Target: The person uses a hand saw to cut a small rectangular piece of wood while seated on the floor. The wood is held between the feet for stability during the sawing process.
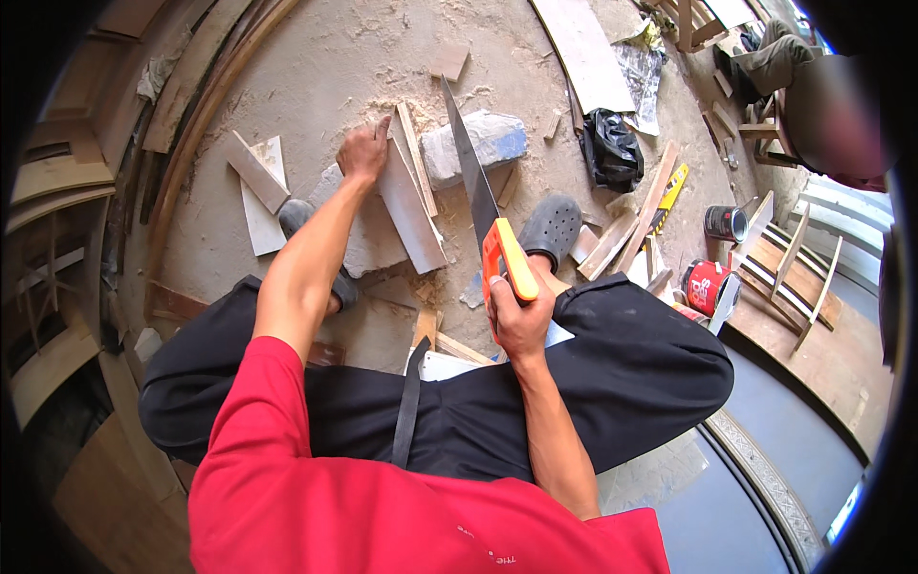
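Note:
My right hand (523, 316) is closed around the orange and yellow handle of a handsaw (470, 167). Its long blade points away from me, the tip close to a small wood offcut (449, 62). My left hand (364, 151) is curled at the far end of a flat wooden board (411, 210), with the thumb along the board's edge; its other fingers are partly hidden. Beside that board lie a thin wood strip (417, 158) and a grey-white block (474, 148) with a blue patch. The saw blade passes over the block.
Board pieces (260, 187) lie left of my foot. To the right are a black plastic bag (612, 148), a yellow utility knife (669, 196), a red can (710, 287) and a dark can (725, 223). Another person (779, 67) sits at the far right. Sawdust covers the floor.

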`<state>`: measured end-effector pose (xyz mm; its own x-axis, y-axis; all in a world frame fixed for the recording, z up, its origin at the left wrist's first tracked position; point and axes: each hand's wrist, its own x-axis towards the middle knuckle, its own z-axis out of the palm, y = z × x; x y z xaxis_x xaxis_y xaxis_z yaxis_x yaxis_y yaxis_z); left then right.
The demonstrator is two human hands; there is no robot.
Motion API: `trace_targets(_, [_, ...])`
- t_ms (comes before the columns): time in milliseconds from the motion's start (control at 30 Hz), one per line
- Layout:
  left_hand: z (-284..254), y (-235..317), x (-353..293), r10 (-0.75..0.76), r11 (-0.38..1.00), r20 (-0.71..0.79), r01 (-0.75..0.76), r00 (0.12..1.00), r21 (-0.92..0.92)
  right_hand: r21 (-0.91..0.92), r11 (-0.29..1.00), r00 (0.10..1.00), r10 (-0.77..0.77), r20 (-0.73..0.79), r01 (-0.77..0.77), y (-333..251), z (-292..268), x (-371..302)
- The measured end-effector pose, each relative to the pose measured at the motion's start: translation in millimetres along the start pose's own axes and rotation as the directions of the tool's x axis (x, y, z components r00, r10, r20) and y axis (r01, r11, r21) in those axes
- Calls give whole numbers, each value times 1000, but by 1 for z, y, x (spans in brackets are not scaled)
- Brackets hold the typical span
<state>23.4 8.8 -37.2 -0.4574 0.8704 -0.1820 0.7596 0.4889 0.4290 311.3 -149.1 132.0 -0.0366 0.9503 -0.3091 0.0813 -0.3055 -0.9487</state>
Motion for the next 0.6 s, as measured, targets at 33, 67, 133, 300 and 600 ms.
trace_targets(33, [0,-3,3,97,995,-78,-95,992,27,29,1000,1000,5,-6,-5,0,2,1])
trace_targets(67, [2,-6,2,194,981,-152,-187,969,60,55,998,1000,14,-7,-14,0,4,1])
trace_targets(133, [6,-11,-13,196,979,-166,-185,966,80,92,996,1000,17,-13,-15,0,9,1])
trace_targets(300, [16,-7,-87,118,967,56,-127,991,223,139,990,1000,-3,-15,5,2,12,9])
trace_targets(600, [-30,4,-112,247,780,512,-482,823,398,172,985,999,1,-34,5,-14,23,0])
